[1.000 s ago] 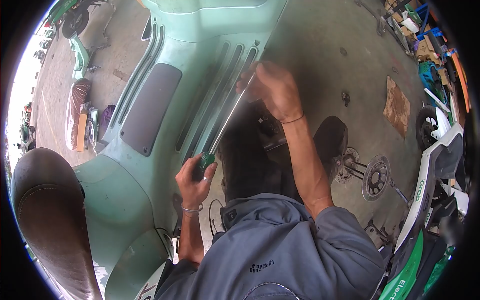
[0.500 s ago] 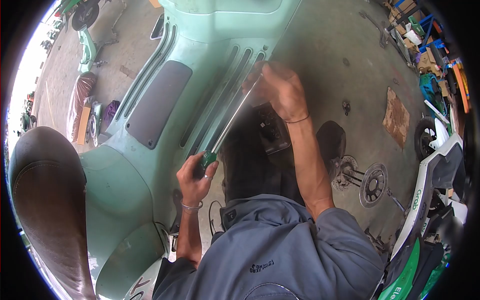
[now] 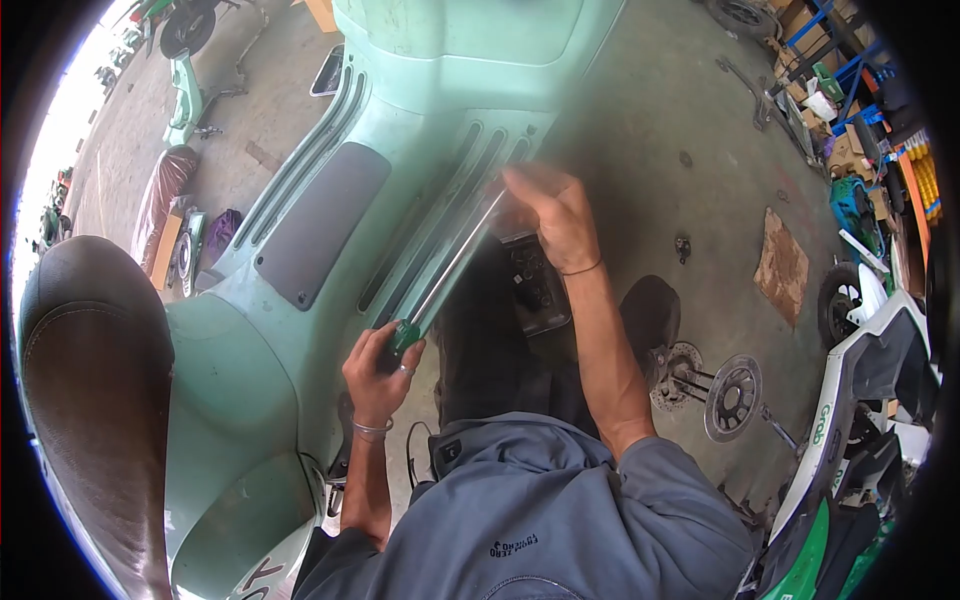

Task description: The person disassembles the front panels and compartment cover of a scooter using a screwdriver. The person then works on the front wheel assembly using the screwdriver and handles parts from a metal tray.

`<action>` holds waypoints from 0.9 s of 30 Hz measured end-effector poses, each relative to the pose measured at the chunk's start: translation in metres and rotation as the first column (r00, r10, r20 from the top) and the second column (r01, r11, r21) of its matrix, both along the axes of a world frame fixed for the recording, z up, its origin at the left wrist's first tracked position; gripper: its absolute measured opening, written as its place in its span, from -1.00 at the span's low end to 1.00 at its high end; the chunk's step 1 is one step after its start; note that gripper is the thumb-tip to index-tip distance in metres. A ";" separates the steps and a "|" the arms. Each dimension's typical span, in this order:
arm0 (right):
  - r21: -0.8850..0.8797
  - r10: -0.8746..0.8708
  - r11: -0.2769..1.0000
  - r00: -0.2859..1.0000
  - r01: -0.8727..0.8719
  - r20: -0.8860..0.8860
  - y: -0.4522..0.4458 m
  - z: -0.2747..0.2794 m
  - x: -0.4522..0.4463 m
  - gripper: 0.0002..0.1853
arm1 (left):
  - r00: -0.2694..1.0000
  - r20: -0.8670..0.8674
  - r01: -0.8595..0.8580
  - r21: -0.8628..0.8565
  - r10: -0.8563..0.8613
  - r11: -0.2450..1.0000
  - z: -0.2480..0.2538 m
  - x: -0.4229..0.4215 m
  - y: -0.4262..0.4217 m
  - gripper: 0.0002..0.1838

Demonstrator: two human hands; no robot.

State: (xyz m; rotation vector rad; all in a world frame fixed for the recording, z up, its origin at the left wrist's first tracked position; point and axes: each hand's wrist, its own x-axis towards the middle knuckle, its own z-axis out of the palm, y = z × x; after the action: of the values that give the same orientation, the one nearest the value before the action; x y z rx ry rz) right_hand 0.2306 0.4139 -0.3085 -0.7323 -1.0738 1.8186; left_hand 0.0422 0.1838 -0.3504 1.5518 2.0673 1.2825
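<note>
My left hand [image 3: 379, 372] is closed round the green handle of a long screwdriver [image 3: 455, 262], low beside the scooter's footboard. The metal shaft slants up and to the right, over the ribbed edge of the mint-green scooter [image 3: 345, 240]. At the shaft's far end is my right hand [image 3: 555, 215], its thumb and fingers closed round the tip; the fingertips are partly smeared, and whether they hold anything else is hidden. A grey mat [image 3: 325, 225] lies on the footboard to the left.
A brown seat [image 3: 95, 400] rises at the left. An open black tray with small parts [image 3: 540, 290] sits below my right hand. Brake discs on an axle [image 3: 733, 398] and brown cardboard [image 3: 781, 265] lie on the floor. Scooter bodywork [image 3: 810, 450] stands at the right.
My right hand has moved down slightly along with the shaft's upper end, and my left hand sits a little lower and further left. The view has shifted, so the scooter appears further right.
</note>
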 end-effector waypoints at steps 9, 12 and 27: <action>-0.102 0.063 0.992 0.986 -0.079 -0.152 -0.012 -0.004 -0.013 -0.74 | 0.999 0.044 -0.013 -0.020 0.014 1.000 0.002 0.001 -0.001 -0.63; -0.098 0.095 0.989 0.979 -0.114 -0.179 -0.013 -0.010 -0.014 -0.73 | 0.999 0.043 -0.028 -0.001 0.028 1.000 0.001 0.001 -0.002 -0.63; 0.370 -0.431 0.868 0.871 0.330 0.235 0.091 -0.082 -0.025 -0.30 | 0.998 0.048 -0.041 0.090 0.036 0.995 -0.015 -0.009 0.000 -0.64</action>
State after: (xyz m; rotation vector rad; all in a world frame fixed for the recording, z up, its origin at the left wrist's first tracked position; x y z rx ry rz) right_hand 0.2053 0.5046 -0.3906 -0.9765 -1.2811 1.1736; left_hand 0.0329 0.1837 -0.3652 1.5114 2.0468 1.4305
